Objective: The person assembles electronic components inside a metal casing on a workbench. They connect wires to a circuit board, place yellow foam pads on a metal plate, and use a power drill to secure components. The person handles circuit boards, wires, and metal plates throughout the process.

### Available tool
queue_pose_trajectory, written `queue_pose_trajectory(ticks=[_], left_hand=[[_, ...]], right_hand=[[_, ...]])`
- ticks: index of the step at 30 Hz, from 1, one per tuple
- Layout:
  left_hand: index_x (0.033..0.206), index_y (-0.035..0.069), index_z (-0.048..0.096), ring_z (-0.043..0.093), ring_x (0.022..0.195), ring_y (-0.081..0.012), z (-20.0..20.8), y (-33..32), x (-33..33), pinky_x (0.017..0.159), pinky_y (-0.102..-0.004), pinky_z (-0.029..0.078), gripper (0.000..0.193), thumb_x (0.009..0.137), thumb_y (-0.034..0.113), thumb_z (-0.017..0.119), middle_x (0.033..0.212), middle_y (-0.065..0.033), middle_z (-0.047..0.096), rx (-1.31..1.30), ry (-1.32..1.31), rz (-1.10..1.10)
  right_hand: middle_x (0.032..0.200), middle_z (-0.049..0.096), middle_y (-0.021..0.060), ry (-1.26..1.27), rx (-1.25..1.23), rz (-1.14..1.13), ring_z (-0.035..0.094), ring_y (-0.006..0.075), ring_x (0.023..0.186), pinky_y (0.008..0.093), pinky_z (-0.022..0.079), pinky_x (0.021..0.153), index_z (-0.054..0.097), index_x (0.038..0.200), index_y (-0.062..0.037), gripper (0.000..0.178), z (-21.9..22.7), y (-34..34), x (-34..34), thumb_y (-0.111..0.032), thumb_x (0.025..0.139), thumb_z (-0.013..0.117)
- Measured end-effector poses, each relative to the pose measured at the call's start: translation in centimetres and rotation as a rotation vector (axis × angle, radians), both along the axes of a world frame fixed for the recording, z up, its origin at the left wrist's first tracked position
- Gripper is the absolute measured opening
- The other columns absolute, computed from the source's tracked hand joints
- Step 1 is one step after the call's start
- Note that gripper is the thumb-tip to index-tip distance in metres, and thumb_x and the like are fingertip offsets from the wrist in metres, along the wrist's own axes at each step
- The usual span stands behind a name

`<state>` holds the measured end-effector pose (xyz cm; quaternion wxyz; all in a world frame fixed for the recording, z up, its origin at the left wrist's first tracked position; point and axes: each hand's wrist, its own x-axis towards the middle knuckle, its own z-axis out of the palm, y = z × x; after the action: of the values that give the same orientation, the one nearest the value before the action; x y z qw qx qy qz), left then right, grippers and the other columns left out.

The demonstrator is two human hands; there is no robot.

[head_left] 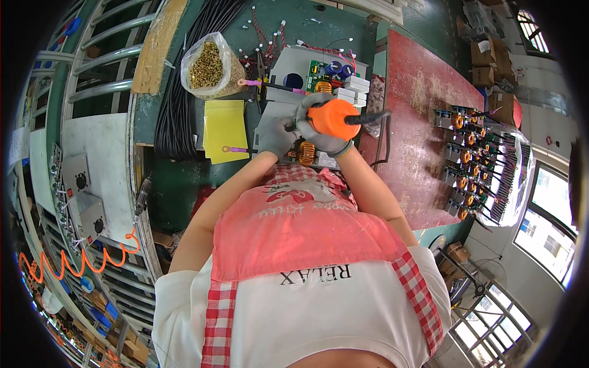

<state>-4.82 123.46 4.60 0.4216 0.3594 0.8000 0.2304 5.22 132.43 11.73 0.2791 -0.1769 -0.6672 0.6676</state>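
Observation:
An orange corded power tool [334, 121], apparently an electric screwdriver, is gripped in my gloved right hand [320, 136]. Its black cable leaves from the end facing up, and its tip is hidden. Close to its left, my gloved left hand [279, 136] has its fingers drawn together; whatever they hold is hidden. Both hands are over a grey metal plate [268, 113] at the bench's near edge. Beyond them lies a green circuit board [317, 73] with blue capacitors, white blocks and a copper coil. Another copper coil [307, 153] shows below my hands. Ring-terminal leads [248, 83] stick out leftward.
A clear bag of brass-coloured small parts [208, 69] stands on the left beside yellow sheets [225, 130] and a black cable bundle [178, 116]. Several finished-looking boards [469, 159] sit right of a worn red panel [408, 122]. A driver [142, 199] hangs on an orange coiled hose.

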Motion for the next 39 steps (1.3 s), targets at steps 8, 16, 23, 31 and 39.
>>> queue_pose_trajectory(ticks=[8, 16, 23, 31, 39], left_hand=[[0.101, 0.007, 0.07, 0.065, 0.078, -0.0189, -2.9, -0.7, -0.3, 0.072, -0.0304, 0.049, 0.034, 0.076, 0.03, 0.073, 0.092, -0.0083, 0.069, 0.113, -0.351, 0.235], [0.123, -0.005, 0.051, 0.061, 0.101, -0.0244, 2.3, -4.0, -2.0, 0.082, -0.0298, 0.055, 0.031, 0.096, 0.004, 0.038, 0.117, -0.0211, 0.058, 0.346, -1.529, 0.417], [0.109, 0.001, 0.056, 0.062, 0.079, -0.0134, 5.0, -5.1, 0.5, 0.06, -0.0222, 0.055, 0.024, 0.097, 0.021, 0.052, 0.096, -0.0093, 0.064, 0.171, -1.565, 0.317], [0.093, 0.003, 0.055, 0.041, 0.058, -0.007, 3.9, -5.7, 2.4, 0.045, -0.0174, 0.038, 0.023, 0.095, 0.026, 0.057, 0.072, -0.0013, 0.052, 0.004, -1.83, 0.365], [0.093, 0.002, 0.053, 0.041, 0.058, -0.006, 3.8, -5.7, 3.5, 0.045, -0.0157, 0.036, 0.019, 0.094, 0.02, 0.057, 0.072, -0.0021, 0.049, 0.047, -1.695, 0.19]], right_hand=[[0.076, 0.06, 0.0085, 0.058, -0.175, -0.307, 0.059, 0.0169, 0.069, 0.0335, 0.052, 0.069, 0.048, 0.106, -0.0037, 0.032, 4.3, 1.1, -1.4, 0.004, 0.076, 0.057], [0.067, 0.048, 0.0043, 0.591, 0.114, -0.457, 0.048, 0.0175, 0.062, 0.0421, 0.044, 0.076, 0.045, 0.117, -0.007, 0.046, 12.3, -4.2, 4.5, -0.006, 0.072, 0.056], [0.066, 0.045, 0.0012, 0.601, 0.234, -0.585, 0.044, 0.0149, 0.06, 0.0397, 0.042, 0.073, 0.046, 0.119, -0.0076, 0.046, 13.7, -9.1, 7.5, -0.01, 0.073, 0.054], [0.067, 0.05, 0.0068, 0.672, 0.178, -0.602, 0.049, 0.0191, 0.06, 0.043, 0.044, 0.075, 0.047, 0.117, -0.0049, 0.047, 12.9, -11.2, 9.8, 0.0, 0.07, 0.055], [0.068, 0.05, 0.0067, 0.642, 0.101, -0.614, 0.05, 0.0192, 0.06, 0.044, 0.045, 0.076, 0.046, 0.118, -0.0036, 0.049, 12.6, -10.5, 12.4, -0.003, 0.07, 0.054]])
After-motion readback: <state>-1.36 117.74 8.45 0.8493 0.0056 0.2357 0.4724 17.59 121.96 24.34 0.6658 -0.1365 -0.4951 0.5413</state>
